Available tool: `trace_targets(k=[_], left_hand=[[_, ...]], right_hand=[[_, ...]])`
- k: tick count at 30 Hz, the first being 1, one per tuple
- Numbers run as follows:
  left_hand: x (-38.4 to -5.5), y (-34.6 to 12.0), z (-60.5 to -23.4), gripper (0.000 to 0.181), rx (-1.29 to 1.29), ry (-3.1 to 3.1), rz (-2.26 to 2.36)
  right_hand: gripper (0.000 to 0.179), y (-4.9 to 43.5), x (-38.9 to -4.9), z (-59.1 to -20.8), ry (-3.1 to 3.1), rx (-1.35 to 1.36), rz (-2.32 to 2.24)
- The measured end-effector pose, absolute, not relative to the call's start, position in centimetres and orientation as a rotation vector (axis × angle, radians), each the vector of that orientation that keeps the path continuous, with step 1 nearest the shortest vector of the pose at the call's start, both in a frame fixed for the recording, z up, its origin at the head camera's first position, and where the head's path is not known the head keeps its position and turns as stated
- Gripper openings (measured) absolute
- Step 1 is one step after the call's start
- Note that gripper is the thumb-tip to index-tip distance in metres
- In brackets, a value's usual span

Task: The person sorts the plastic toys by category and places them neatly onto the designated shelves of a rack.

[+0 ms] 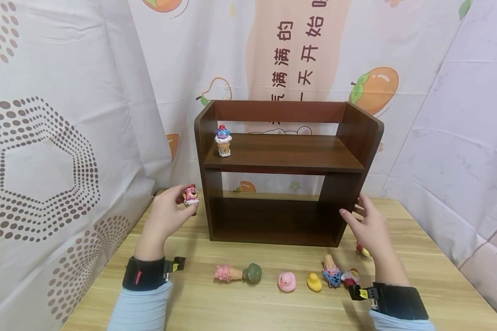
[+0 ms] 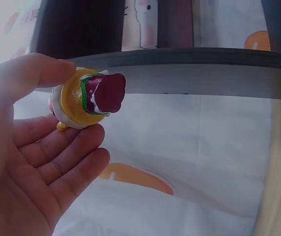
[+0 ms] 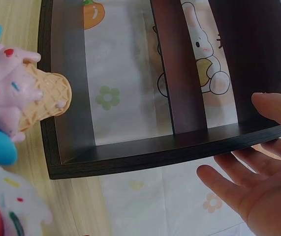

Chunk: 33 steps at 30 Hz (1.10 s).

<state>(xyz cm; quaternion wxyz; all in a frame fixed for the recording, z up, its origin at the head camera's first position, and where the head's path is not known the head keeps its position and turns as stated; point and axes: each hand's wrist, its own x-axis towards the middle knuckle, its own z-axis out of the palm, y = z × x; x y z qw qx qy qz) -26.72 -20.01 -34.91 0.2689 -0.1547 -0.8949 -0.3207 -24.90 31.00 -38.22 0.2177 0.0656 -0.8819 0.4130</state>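
Observation:
My left hand (image 1: 165,218) pinches a small pink bear figurine (image 1: 191,195) with a red cherry on its head, just left of the shelf. The left wrist view shows its yellow underside and dark red base (image 2: 109,93) between thumb and fingers. The dark brown two-tier shelf (image 1: 283,154) stands upright on the table. At its right side panel, my right hand (image 1: 370,225) holds the front edge, thumb on the inner side and fingers spread along the outside. A blue-faced ice-cream-cone figurine (image 1: 223,141) stands on the upper tier at the left.
In front of the shelf lie a pink ice-cream-cone figurine (image 1: 228,273), a green rounded piece (image 1: 253,273), a pink duck (image 1: 287,282), a yellow duck (image 1: 314,282) and a blue cone figurine (image 1: 332,272). A red-and-white figurine (image 1: 350,276) lies near my right wrist. A patterned curtain (image 1: 240,46) hangs behind.

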Motion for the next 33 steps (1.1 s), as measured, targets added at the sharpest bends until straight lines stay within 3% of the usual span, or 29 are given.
trace_targets(k=[33], left_hand=[[-24.4, -16.6, -33.7, 0.051, -0.677, -2.28, -0.929]], right_hand=[[0.071, 31.1, -25.0, -38.4, -2.432, 0.186, 1.128]])
